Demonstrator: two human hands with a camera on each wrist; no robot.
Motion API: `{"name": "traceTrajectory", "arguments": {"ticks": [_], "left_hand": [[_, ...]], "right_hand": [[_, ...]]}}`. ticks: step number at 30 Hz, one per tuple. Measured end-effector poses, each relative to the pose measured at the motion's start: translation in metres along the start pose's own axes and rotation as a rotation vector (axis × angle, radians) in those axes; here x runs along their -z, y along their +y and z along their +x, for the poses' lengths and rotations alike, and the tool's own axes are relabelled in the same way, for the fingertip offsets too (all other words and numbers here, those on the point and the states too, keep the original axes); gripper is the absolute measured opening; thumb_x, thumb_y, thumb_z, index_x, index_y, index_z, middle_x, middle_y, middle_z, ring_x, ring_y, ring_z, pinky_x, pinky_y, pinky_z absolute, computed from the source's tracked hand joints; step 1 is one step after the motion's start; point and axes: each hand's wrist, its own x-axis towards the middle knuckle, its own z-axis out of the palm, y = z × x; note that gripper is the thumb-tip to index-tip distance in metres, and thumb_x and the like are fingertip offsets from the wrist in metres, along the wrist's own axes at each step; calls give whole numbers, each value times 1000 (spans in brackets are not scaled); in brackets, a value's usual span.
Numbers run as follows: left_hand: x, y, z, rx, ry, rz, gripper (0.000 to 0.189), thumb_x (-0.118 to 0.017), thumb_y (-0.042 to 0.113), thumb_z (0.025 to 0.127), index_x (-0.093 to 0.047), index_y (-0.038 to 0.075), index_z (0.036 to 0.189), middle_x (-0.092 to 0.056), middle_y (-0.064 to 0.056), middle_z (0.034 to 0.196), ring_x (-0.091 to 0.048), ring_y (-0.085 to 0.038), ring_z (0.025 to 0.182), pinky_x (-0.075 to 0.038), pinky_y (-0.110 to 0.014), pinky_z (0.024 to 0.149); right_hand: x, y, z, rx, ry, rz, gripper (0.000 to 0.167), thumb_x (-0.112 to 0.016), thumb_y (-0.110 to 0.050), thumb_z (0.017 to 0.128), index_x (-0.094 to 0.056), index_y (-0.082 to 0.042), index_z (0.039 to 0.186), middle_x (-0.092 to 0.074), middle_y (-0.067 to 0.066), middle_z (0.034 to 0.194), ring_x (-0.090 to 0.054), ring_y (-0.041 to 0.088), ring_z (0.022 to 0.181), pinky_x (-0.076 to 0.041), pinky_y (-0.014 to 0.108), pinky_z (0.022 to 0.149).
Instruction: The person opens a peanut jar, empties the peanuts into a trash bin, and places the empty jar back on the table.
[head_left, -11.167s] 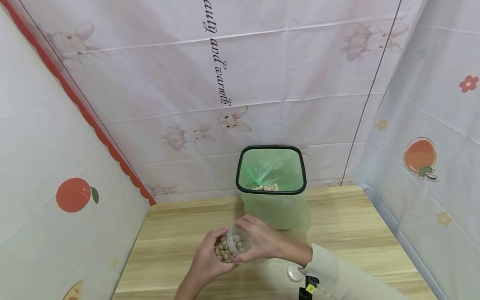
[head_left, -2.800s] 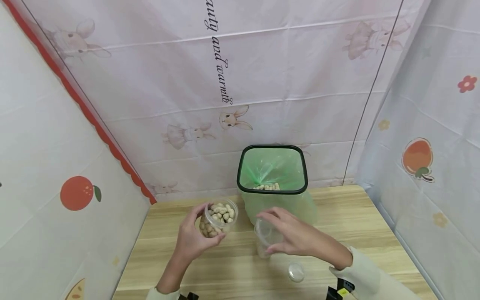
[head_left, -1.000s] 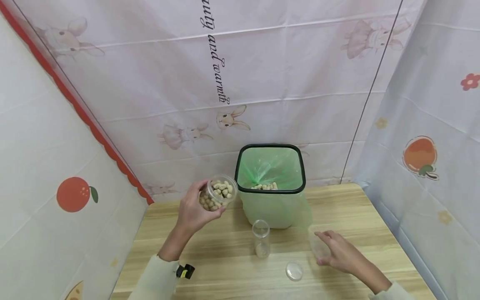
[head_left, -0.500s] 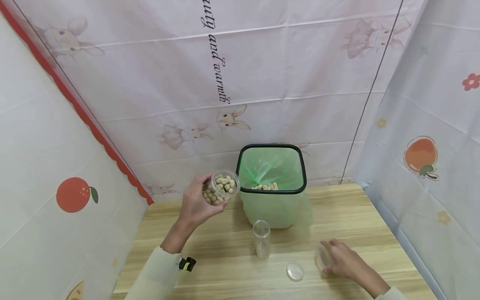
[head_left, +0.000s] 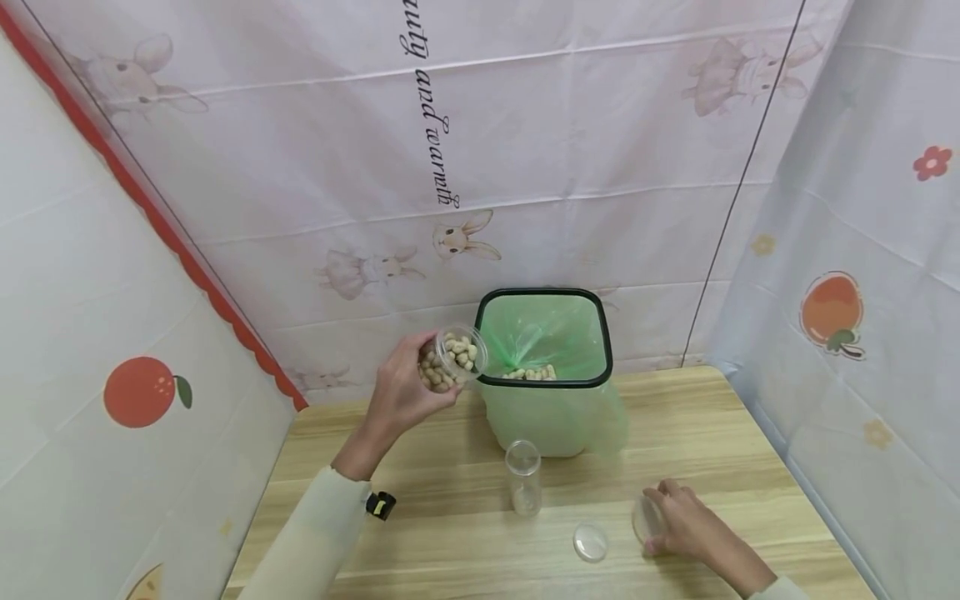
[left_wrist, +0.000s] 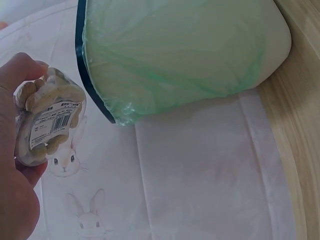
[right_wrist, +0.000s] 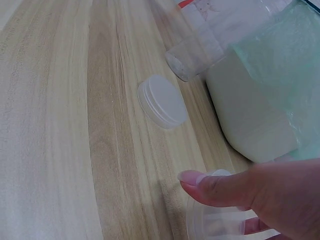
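My left hand (head_left: pixel 405 385) grips a clear plastic jar (head_left: pixel 441 368) of peanuts, its uncovered mouth tilted right and overlapping the left rim of the bin (head_left: pixel 542 384) in the head view. In the left wrist view, a barcode label (left_wrist: pixel 54 124) shows on the jar's base. The bin has a black rim and a green plastic liner, with several peanuts (head_left: pixel 534 374) inside. Low over the table at the right, my right hand (head_left: pixel 684 527) holds a clear round lid (head_left: pixel 647 518) by its edge; in the right wrist view the thumb (right_wrist: pixel 215 190) lies over the lid's edge.
In front of the bin stands a tall clear container (head_left: pixel 523 477) without a cap. A small round lid (head_left: pixel 590 542) lies on the wooden table (head_left: pixel 442 533) between it and my right hand. Printed cloth walls (head_left: pixel 375 167) enclose the back and both sides.
Both hands were on the jar earlier; the lid has since come off and moved right, down near the table. My left hand has raised the jar rightward to the bin's rim.
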Motion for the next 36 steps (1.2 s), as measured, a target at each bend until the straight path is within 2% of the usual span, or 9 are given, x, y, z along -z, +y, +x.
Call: {"name": "traceTrajectory", "arguments": {"ticks": [7,19,30,36], "left_hand": [[-5,-4,9,-15,-12,34,91,-98,24,60,-55,1,137,-67,-18,122,-68,-33,109,-61,-51,93],[-15,-12,15,-27,-1,25,89,-97,22,60,-55,0,135,-67,-19,122,-67,-33,109,-61,-51,94],[-19,-17,20,-7,-25,40,90,-98,21,60,-53,0,135,-65,-20,121,-66,-34,109,-61,-51,92],[-21,-17,20,-15,-22,48,90,-98,22,59,-53,0,134,-64,-20,123,-65,-34,109,-60,-52,93]], "right_hand": [[-5,2,-1,-7,-4,-12,92,-97,-39,57,-64,2,133,-60,23,122,-62,44,110,-59,61,85],[-13,6,-1,-1,25,-13,86,-99,-29,58,-64,-3,132,-60,18,120,-61,37,104,-62,55,75],[-17,9,-2,12,31,42,87,-98,-28,61,-61,-1,136,-57,19,129,-56,42,116,-60,61,86],[-17,14,-2,-1,22,50,90,-97,-35,63,-60,-2,137,-56,22,134,-56,44,119,-57,63,92]]}}
